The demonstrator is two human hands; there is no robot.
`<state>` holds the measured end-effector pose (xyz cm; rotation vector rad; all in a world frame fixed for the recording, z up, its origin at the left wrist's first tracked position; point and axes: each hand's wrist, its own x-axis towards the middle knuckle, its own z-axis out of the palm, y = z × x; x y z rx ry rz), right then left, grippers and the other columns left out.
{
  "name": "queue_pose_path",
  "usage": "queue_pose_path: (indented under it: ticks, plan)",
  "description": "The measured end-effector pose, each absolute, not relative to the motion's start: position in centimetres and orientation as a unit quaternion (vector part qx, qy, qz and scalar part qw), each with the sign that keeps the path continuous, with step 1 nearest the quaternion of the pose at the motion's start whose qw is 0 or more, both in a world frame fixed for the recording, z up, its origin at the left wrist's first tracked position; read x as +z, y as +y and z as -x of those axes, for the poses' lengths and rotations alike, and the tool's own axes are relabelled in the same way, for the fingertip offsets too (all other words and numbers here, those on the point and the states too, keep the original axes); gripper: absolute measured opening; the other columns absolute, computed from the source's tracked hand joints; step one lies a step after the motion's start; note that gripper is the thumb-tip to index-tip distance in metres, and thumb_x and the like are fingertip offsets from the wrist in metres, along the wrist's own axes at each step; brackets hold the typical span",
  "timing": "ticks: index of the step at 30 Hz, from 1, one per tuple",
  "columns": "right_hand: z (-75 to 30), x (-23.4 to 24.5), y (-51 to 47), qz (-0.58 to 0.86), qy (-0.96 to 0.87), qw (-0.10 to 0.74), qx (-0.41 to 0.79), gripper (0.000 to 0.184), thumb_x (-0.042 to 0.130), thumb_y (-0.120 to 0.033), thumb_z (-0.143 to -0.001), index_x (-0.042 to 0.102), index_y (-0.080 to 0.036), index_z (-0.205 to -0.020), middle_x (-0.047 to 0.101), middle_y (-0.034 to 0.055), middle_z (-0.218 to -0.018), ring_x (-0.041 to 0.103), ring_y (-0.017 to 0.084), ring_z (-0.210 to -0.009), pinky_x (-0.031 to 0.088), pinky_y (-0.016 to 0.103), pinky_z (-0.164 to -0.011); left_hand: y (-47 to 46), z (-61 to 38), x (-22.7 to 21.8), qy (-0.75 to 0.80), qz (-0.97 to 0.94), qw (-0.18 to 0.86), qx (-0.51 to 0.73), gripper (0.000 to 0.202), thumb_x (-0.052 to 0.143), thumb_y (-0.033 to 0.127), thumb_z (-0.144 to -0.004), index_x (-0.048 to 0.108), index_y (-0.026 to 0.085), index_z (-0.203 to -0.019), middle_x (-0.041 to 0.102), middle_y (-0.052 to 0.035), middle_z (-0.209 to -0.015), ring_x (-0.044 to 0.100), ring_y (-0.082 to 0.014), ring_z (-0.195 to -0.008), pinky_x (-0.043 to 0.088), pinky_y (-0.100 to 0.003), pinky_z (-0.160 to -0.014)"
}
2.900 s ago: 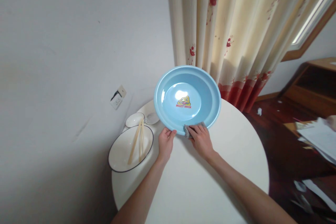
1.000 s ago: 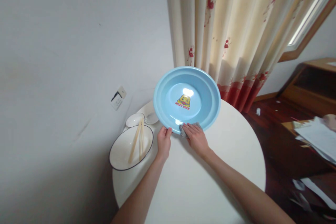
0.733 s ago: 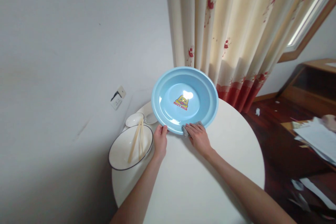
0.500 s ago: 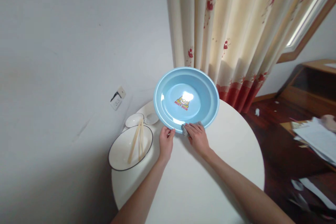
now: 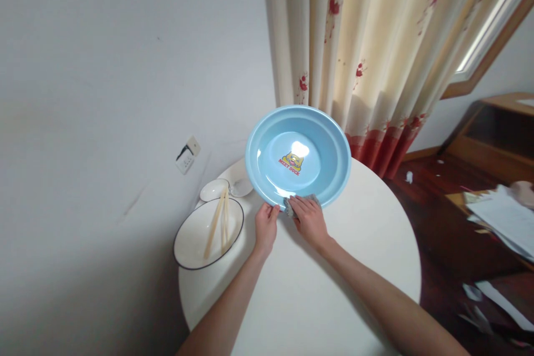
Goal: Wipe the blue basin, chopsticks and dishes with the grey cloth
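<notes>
A light blue plastic basin with a yellow duck print and red lettering inside is on the white round table. My left hand pinches the basin's near rim, thumb on top. Just to its right, my right hand is closed over a grey cloth and presses it on the near rim. Part of the cloth is covered by the fingers.
Left of the basin, a large white dark-rimmed bowl holds several chopsticks. Behind it are two small white dishes. A wall socket is at the left, and a floral curtain hangs behind the table.
My right hand and the cloth have slid slightly left along the rim, closer to my left hand. The left hand keeps its hold, and the basin shows barely any shift.
</notes>
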<state>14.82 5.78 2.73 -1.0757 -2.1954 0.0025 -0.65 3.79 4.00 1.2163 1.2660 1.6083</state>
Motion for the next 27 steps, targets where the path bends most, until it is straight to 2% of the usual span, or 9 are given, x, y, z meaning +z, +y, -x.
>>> queue_pose_path:
  ticks: [9, 17, 27]
  plan:
    - [-15.6, 3.2, 5.6, 0.424, -0.853, 0.303, -0.002, 0.051, 0.057, -0.004, -0.085, 0.058, -0.017, -0.134, 0.06, 0.008, -0.138, 0.056, 0.024, -0.127, 0.039, 0.041, -0.106, 4.4, 2.4, 4.3, 0.498, -0.453, 0.349, 0.652, 0.021, 0.064, 0.035, -0.085, 0.063, 0.015, -0.09, 0.062, -0.0018, -0.078, 0.055, -0.0151, -0.074, 0.043, -0.025, -0.071]
    - [-16.3, 3.3, 5.4, 0.433, -0.85, 0.302, 0.001, 0.049, 0.056, -0.004, -0.084, 0.06, -0.02, -0.13, 0.062, 0.0067, -0.136, 0.059, 0.023, -0.123, 0.039, 0.04, -0.104, 4.3, 2.9, 4.4, 0.514, -0.436, 0.313, 0.669, 0.028, 0.063, 0.044, -0.087, 0.061, 0.017, -0.088, 0.06, -0.0015, -0.079, 0.053, -0.0145, -0.073, 0.043, -0.024, -0.07]
    - [-15.6, 2.9, 5.3, 0.446, -0.833, 0.328, -0.001, 0.047, 0.06, -0.008, -0.086, 0.059, -0.019, -0.131, 0.062, 0.0081, -0.136, 0.058, 0.023, -0.123, 0.038, 0.039, -0.104, 3.8, 0.1, 2.0, 0.508, -0.463, 0.365, 0.628, 0.022, 0.065, 0.036, -0.086, 0.06, 0.016, -0.091, 0.064, -0.0032, -0.082, 0.058, -0.0156, -0.076, 0.045, -0.026, -0.075]
